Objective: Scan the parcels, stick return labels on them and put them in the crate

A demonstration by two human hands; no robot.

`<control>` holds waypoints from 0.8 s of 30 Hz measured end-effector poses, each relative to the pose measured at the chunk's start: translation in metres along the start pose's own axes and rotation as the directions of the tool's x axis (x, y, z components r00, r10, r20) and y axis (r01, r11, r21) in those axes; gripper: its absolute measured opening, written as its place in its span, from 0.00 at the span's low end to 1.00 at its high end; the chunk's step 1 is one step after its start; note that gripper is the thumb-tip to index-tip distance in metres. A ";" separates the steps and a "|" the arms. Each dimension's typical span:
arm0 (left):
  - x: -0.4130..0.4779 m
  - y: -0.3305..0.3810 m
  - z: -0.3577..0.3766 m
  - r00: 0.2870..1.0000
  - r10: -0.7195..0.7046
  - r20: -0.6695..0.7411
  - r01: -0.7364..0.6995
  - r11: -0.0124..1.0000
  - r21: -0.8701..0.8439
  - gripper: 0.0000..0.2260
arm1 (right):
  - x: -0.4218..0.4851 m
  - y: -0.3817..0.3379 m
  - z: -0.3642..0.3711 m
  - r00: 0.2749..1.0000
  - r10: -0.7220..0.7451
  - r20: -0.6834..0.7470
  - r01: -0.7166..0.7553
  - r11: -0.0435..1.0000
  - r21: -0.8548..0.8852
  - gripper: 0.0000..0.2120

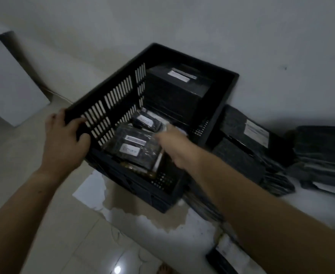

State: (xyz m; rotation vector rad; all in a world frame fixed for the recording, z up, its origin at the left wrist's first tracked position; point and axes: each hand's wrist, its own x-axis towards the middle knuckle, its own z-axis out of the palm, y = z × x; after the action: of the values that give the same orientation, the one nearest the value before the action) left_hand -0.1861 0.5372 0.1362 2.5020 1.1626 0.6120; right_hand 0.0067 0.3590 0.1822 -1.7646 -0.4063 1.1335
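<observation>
The black slatted crate sits on the floor against the pale wall, and it already holds 3 parcels. Nearest its front wall lies a flat black parcel with 2 white labels on its top face. Just behind that, near the middle of the crate, is a small black parcel with 1 white label. Filling the crate's far end is a large black parcel with 1 white label near its top edge. The right hand reaches down into the crate from its right side and is over the right edge of the 2-label parcel. It is blurred, so I cannot tell whether its fingers are spread, curled or pinching anything. The left hand grips the crate's near-left corner, with the thumb on the rim and the fingers wrapped onto the slatted side wall. Under the crate's front edge a torn white sheet lies on the tiled floor. Touching the crate's right wall is a stack of black parcels, the top one with a white label, and farther right of the crate lies a second dark pile. Well left of the crate a white board leans against the wall. In front of the crate, beside the right forearm, lies 1 more labelled parcel.
</observation>
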 end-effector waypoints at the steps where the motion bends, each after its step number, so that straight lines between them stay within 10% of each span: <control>1: 0.002 -0.005 0.001 1.000 0.012 0.008 -0.012 0.999 0.039 0.30 | -0.008 -0.003 -0.016 0.997 -0.076 0.024 0.076 0.997 0.005 0.21; 7: -0.001 -0.005 0.019 0.998 0.052 0.045 -0.049 0.996 -0.073 0.18 | -0.110 0.034 -0.151 0.911 -0.390 -0.135 0.380 0.920 -0.090 0.29; 15: -0.163 0.267 0.043 0.863 0.502 -0.055 -0.475 0.770 -0.425 0.15 | -0.192 0.209 -0.298 0.858 -0.081 -0.507 0.099 0.995 0.008 0.24; 20: -0.246 0.348 0.145 0.746 0.617 0.249 -0.401 0.715 -0.572 0.16 | -0.188 0.300 -0.331 0.871 0.232 -0.432 -0.180 0.971 0.158 0.22; 24: -0.294 0.354 0.235 0.633 0.429 0.644 -0.373 0.898 -0.232 0.28 | -0.157 0.345 -0.330 0.909 0.295 -0.295 -0.317 0.948 -0.030 0.28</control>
State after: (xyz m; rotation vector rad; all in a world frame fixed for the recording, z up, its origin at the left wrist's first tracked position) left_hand -0.0104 0.0652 0.0213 2.5569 0.2871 -0.2059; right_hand 0.1303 -0.0943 0.0026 -2.0769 0.0069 1.0607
